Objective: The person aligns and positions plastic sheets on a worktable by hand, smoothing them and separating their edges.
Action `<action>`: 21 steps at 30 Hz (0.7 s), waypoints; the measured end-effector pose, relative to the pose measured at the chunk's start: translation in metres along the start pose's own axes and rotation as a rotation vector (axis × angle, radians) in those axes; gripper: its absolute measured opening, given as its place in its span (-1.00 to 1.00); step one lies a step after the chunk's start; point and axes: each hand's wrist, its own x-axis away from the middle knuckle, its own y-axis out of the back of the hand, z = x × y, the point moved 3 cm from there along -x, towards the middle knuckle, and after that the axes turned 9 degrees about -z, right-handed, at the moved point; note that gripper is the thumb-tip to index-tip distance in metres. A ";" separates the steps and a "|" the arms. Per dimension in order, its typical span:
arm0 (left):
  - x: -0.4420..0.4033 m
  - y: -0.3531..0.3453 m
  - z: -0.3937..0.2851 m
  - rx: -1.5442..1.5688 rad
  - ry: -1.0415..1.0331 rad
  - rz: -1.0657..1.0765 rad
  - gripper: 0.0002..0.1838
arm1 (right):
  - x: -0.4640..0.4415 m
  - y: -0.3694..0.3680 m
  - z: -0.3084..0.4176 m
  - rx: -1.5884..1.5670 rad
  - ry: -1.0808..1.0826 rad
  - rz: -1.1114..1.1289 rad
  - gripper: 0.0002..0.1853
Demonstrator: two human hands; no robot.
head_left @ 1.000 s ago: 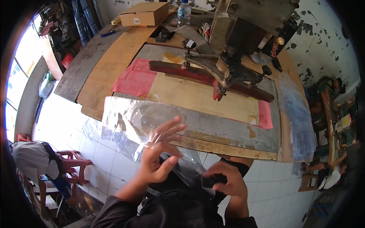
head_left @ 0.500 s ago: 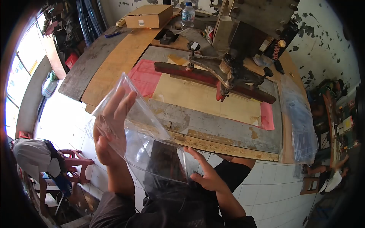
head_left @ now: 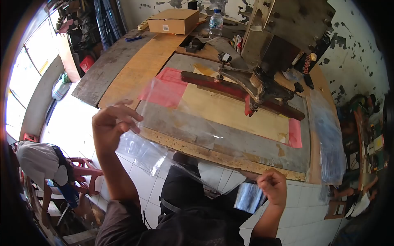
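A clear plastic sheet (head_left: 188,119) spreads between my two hands over the front edge of the worktable, its lower part hanging in folds. Bent fingers of my left hand (head_left: 115,125) hold its left side, the fingertips slightly blurred. My right hand (head_left: 273,186) is curled closed at the sheet's right end, where a shiny part of the plastic (head_left: 249,197) hangs beside it. Beyond the sheet, a press with a long red bar (head_left: 242,95) stands over a pale yellow sheet (head_left: 205,104) and pink sheets (head_left: 164,88) on the grey press bed (head_left: 250,143).
A stack of clear plastic (head_left: 328,139) lies along the table's right edge. A cardboard box (head_left: 174,22) and a water bottle (head_left: 216,23) stand at the back. A person in a grey head covering (head_left: 39,162) is at the left; a red stool (head_left: 88,174) is nearby.
My hands have moved apart, the right one outward to the right and closing from spread fingers. The plastic, earlier bunched upright at my left hand, is now drawn out wide between them.
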 end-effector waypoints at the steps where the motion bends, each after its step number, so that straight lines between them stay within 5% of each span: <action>1: 0.003 -0.007 -0.003 -0.029 0.040 -0.005 -0.62 | -0.001 0.011 0.004 0.100 -0.002 -0.026 -0.77; 7: 0.027 -0.059 -0.015 -0.055 0.082 -0.151 -0.74 | 0.005 0.032 0.009 0.443 -0.111 -0.079 -0.80; 13: 0.052 -0.090 -0.032 -0.606 -0.267 -0.385 -0.66 | 0.026 0.040 0.003 0.742 -0.175 0.113 -0.84; 17: 0.050 -0.107 -0.041 -0.543 -0.395 -0.279 -0.65 | 0.038 0.050 0.003 0.873 -0.397 0.098 -0.72; 21: 0.049 -0.123 -0.049 -0.274 -0.457 -0.132 -0.67 | 0.041 0.032 0.022 0.999 -0.208 0.067 -0.69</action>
